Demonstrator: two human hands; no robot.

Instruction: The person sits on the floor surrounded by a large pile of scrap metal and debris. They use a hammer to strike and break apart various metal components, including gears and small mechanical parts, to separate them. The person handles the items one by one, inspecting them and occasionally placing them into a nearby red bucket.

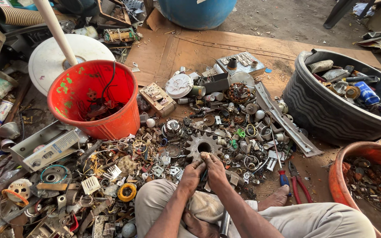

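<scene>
My left hand [192, 174] and my right hand [215, 169] meet in front of my knees, fingers pinched together on a small metal scrap piece [204, 155] held between them. Right beyond my fingertips lies a large grey toothed gear [203, 144] on the ground. A heap of mixed metal scrap [225, 119] spreads around it: coils, rings, brackets, small motors. My legs in beige trousers [208, 211] fill the bottom of the view, one bare foot [278, 198] showing at the right.
A red bucket [124, 119] with wires stands at left. A black tub [323, 110] of cans and parts sits at right, an orange tub [336, 172] of rusty bits below it. Red-handled pliers [298, 183] and a screwdriver [283, 176] lie near my foot. Cardboard [190, 48] covers the ground behind.
</scene>
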